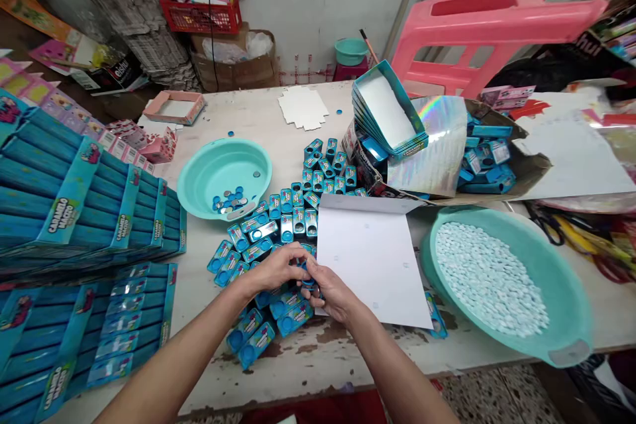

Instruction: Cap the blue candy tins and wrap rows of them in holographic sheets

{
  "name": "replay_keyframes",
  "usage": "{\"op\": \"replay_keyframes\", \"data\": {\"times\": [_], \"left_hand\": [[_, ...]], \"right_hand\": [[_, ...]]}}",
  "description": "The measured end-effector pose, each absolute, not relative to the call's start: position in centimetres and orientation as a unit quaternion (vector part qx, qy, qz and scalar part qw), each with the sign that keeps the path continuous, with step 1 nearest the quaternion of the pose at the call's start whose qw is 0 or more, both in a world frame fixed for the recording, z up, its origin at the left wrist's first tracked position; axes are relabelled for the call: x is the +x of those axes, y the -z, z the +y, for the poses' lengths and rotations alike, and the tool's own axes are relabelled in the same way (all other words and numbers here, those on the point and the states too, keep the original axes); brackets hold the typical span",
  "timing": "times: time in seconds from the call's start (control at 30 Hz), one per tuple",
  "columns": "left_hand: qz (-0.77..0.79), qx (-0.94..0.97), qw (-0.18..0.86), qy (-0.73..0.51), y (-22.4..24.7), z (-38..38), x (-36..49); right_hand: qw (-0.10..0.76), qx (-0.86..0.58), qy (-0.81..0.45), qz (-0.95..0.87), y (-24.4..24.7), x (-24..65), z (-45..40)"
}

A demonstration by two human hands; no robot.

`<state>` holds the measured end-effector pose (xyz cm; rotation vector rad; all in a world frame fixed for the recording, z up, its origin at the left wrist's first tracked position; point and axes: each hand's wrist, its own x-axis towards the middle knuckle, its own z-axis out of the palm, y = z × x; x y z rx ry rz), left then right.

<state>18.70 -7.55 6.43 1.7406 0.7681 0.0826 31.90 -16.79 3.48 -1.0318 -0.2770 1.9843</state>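
Note:
My left hand [282, 267] and my right hand [330, 291] meet near the table's front. Between them are small blue round pieces [308, 283], partly hidden by the fingers. My right hand is curled around these pieces, and the fingers of my left hand pinch at them from above. Many small blue tins [287, 228] lie beneath and around my hands, some with a round dark opening. To the right of the hands lies a white sheet [370, 265]. A teal basin [223, 162] with several round lids stands behind on the left.
A large teal basin [561, 278] of pale tablets stands at right. Stacked blue display boxes [74, 192] fill the left. Behind the sheet are a carton [527, 169] of blue tins and a stack of blue trays [387, 106]. A pink stool [491, 26] rises at back right.

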Motion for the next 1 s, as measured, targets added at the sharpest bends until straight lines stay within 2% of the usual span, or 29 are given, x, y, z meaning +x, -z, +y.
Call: {"op": "replay_keyframes", "data": {"times": [0.07, 0.13, 0.23, 0.33, 0.57, 0.7, 0.87, 1.0], "left_hand": [[0.390, 0.710, 0.584, -0.054, -5.7, -6.2, 18.2], [0.464, 0.698, 0.542, -0.061, -5.3, -3.9, 18.3], [0.532, 0.746, 0.398, -0.045, -5.4, 1.2, 19.8], [0.552, 0.783, 0.283, 0.036, -5.7, 6.7, 22.6], [0.557, 0.764, 0.251, 0.206, -2.8, 13.7, 27.8], [0.561, 0.758, 0.224, 0.248, -1.3, 15.3, 28.6], [0.573, 0.766, 0.190, 0.221, -1.9, 14.3, 28.2], [0.587, 0.794, 0.153, 0.035, -4.0, 8.8, 26.1]], "right_hand": [[0.436, -0.411, -0.794, -0.097, -3.4, 32.2, -16.5], [0.459, -0.411, -0.784, -0.082, -3.3, 32.5, -16.4], [0.482, -0.410, -0.770, -0.081, -3.2, 33.0, -16.6], [0.486, -0.409, -0.768, -0.082, -3.1, 33.4, -17.1], [0.504, -0.423, -0.750, -0.063, -3.2, 34.6, -18.0], [0.525, -0.409, -0.746, -0.033, -3.6, 35.3, -17.7], [0.556, -0.352, -0.751, 0.054, -3.9, 35.5, -16.6], [0.563, -0.352, -0.747, 0.039, -3.5, 35.5, -16.6]]}}
